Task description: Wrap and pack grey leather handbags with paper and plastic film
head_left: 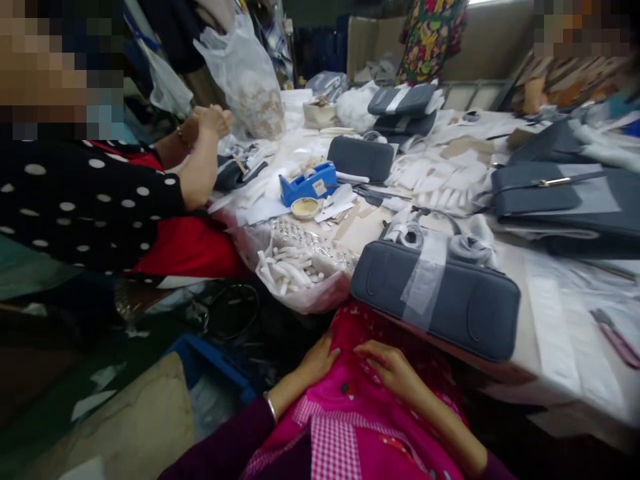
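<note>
Remotely, I see left hand (pixel 317 360) loosely extended, right hand (pixel 393 368) half-curled, cannot tell if pinching; both on pink apron (pixel 377 420), near side of grey handbag (pixel 475 310); apron probably limp, handbag light, stiffer, best gripped by ends

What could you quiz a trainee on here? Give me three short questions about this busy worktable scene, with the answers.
1. True or false: the wearer's own left hand and right hand are both at the pink garment.
2. Which colour is the tape dispenser? A red; B blue; C green.
3. What runs across the middle of the grey bag nearest the wearer?

Key: 1 true; 2 B; 3 a translucent strip.
</note>
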A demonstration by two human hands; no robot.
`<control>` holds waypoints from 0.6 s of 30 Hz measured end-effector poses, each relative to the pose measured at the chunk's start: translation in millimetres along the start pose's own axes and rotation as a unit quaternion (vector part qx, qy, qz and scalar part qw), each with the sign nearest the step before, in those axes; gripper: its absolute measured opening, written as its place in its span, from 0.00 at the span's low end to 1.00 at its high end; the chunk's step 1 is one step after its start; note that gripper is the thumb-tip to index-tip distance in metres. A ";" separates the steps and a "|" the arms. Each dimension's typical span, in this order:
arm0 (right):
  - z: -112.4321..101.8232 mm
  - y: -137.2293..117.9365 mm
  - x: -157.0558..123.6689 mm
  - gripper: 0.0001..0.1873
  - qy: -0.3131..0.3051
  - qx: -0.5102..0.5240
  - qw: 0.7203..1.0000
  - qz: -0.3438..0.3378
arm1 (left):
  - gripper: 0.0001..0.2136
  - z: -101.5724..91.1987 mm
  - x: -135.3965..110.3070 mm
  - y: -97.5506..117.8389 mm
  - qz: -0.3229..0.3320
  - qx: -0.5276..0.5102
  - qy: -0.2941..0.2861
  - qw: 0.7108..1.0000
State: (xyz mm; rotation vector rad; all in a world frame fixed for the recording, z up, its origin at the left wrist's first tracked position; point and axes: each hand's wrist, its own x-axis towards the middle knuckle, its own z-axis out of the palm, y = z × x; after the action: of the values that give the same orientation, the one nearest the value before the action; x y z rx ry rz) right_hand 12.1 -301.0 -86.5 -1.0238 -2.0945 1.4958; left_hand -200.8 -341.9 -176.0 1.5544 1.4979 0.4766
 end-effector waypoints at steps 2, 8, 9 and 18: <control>1.2 2.4 4.4 0.14 -0.009 -0.005 1.000 0.012 | 0.30 -1.0 -8.4 6.8 0.007 0.020 -0.023 1.000; 11.7 25.3 3.1 0.16 -0.105 -0.054 0.987 0.106 | 0.29 5.8 -53.8 13.5 0.048 0.029 -0.137 0.989; 14.0 28.4 2.9 0.16 -0.122 -0.074 0.982 0.120 | 0.29 8.4 -59.5 13.7 0.047 0.029 -0.155 0.986; 20.8 33.8 4.7 0.15 -0.146 -0.156 0.962 0.172 | 0.25 16.8 -63.8 16.3 0.051 -0.013 -0.172 0.984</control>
State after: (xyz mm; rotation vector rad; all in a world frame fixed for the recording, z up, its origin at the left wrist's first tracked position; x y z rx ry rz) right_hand 6.9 -305.3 -125.9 -1.4176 -2.5207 1.5864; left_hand -190.3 -404.7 -152.6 1.6060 1.1477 0.2657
